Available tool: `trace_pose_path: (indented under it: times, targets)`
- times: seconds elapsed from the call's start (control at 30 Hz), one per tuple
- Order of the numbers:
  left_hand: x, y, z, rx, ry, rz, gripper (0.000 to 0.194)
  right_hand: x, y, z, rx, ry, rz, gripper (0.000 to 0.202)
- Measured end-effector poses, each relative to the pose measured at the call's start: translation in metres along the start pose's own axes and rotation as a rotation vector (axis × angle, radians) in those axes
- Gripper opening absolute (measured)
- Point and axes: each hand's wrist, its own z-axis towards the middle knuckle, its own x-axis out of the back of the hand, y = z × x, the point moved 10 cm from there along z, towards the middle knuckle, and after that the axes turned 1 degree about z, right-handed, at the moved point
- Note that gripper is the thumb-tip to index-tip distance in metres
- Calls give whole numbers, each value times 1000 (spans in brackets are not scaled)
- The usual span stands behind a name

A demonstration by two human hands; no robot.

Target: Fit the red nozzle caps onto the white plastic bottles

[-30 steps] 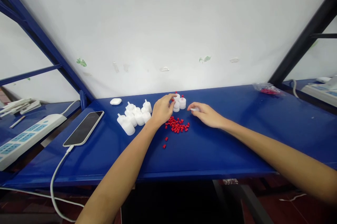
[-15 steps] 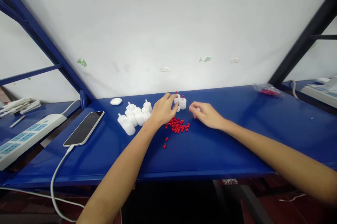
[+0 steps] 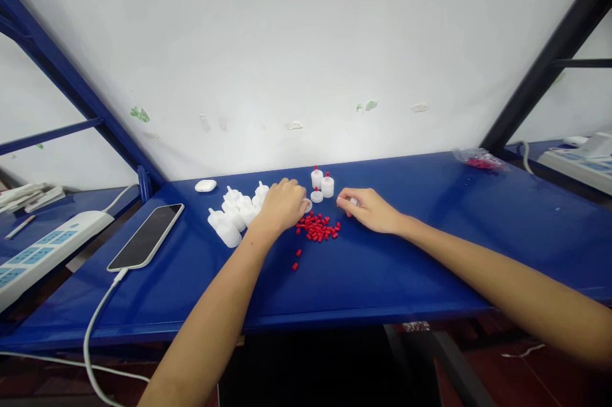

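My left hand (image 3: 285, 203) is closed, palm down, beside the group of white squeeze bottles (image 3: 228, 233) with pointed nozzles. A white round edge (image 3: 308, 206) shows at its fingertips; the fingers hide the rest. My right hand (image 3: 370, 210) is closed on a small white plastic piece (image 3: 354, 201), mostly covered by the fingers. Between the hands lies a heap of small red caps (image 3: 318, 228), with two loose caps nearer the front. Behind the heap stand two white bottles (image 3: 327, 187) with red caps on their nozzles, and in front of them a low white round piece (image 3: 316, 196) with a red cap.
A phone (image 3: 146, 238) on a charging cable lies at the left of the blue table (image 3: 382, 279). A white earbud case (image 3: 205, 185) is near the wall. At the back right is a clear bag with red pieces (image 3: 479, 159). A power strip (image 3: 48, 254) sits at far left.
My left hand has moved left and slightly back from the red-capped pieces, uncovering them, and its fingers are more curled. My right hand has stayed in place over the table, still closed.
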Motion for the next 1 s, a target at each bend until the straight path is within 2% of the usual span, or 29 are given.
trace_pose_path:
  times: [0.07,0.13,0.37,0.5,0.63,0.83,1.0]
  targets:
    - [14,-6,2,56,173,-71,23,0,-1,0,1,1,-3,31]
    - [21,-12,2,111,289,-148,22,0,-2,0,0,-1,-5,31]
    - [11,-17,4,166,379,-308,11,-1,-1,-1,-6,-15,-17,31]
    - [2,-18,5,173,371,-418,21,-3,-1,-1,-7,-34,-36,31]
    - [-7,-10,8,94,345,-449,35,-3,-2,-1,3,-40,-37,31]
    - [-4,0,7,14,378,-488,43,-5,-6,-1,9,-73,-13,31]
    - [-14,9,9,-54,272,-463,39,-4,-7,-1,16,-73,-21,31]
